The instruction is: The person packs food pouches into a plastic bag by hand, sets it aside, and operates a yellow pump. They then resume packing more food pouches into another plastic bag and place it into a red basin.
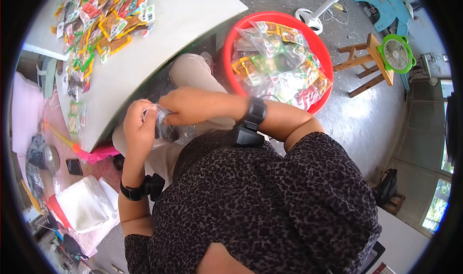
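Close together over my lap, both hands hold a clear plastic bag (161,114) by its gathered top. My left hand (138,123) pinches one side between thumb and bent fingers. From the other side my right hand (185,105) grips the plastic, its fingers curled. The lower part of the bag hangs over my legs, and something dark shows there, but I cannot make out what it is. A red tub (228,57) beyond my right forearm holds clear bags filled with colourful food packets (284,64).
Many loose food packets (113,25) lie on the white table (193,20) at the upper left. A green fan (397,53) stands on a wooden stool (369,61) at the right. To the left are a phone (74,167) and a stack of clear plastic bags (84,204).
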Tool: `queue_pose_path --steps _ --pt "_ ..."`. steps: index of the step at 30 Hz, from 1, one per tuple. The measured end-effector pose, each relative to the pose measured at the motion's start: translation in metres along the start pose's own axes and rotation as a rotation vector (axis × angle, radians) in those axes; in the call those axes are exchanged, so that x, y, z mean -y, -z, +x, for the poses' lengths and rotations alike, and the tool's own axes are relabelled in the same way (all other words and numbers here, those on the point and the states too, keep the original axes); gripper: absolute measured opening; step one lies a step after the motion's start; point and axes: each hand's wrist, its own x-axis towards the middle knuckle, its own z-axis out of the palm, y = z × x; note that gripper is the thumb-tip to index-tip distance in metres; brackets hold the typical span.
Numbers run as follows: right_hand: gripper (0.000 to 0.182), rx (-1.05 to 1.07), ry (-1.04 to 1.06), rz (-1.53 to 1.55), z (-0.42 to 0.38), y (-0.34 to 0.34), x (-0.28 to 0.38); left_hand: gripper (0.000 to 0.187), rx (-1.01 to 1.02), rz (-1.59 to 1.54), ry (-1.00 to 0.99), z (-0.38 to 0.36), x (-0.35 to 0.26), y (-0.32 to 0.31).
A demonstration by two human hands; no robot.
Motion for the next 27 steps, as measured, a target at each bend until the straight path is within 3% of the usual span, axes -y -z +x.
queue_pose_path --steps 5,8,10,13,16,17,19,23,25,27 --pt "0.025 -0.072 0.006 0.047 -0.004 0.001 -0.004 0.007 0.04 -0.149 0.107 0.001 0.004 0.002" --pt "0.022 -0.105 0.019 0.141 -0.007 0.003 -0.012 0.006 0.115 -0.128 -0.06 0.003 0.007 0.007" --pt "0.02 -0.083 0.022 0.24 -0.01 0.004 -0.021 0.008 0.145 -0.258 -0.021 0.004 0.009 0.006" --pt "0.017 -0.214 0.02 0.34 -0.031 0.029 -0.046 0.014 0.094 -0.494 0.102 0.009 0.025 0.01" --pt "0.011 -0.551 -0.394 0.55 -0.074 0.072 -0.064 0.015 0.056 -0.463 0.249 0.007 0.061 0.029" --pt "0.013 -0.592 -0.467 0.573 -0.092 0.081 -0.1 0.015 0.043 -0.453 0.293 0.003 0.073 0.033" --pt "0.016 -0.817 -0.658 0.443 -0.13 0.105 -0.115 0.014 0.036 -0.34 0.395 -0.007 0.1 0.039" --pt "0.017 -1.319 -0.638 0.362 -0.211 0.109 -0.195 0.012 -0.024 -0.124 0.433 -0.037 0.154 0.047" --pt "0.018 -1.338 -0.778 0.114 -0.263 0.108 -0.253 0.011 -0.07 -0.072 0.429 -0.05 0.168 0.05" --pt "0.018 -1.419 -0.846 0.059 -0.305 0.1 -0.293 0.011 -0.103 -0.035 0.432 -0.058 0.177 0.052"
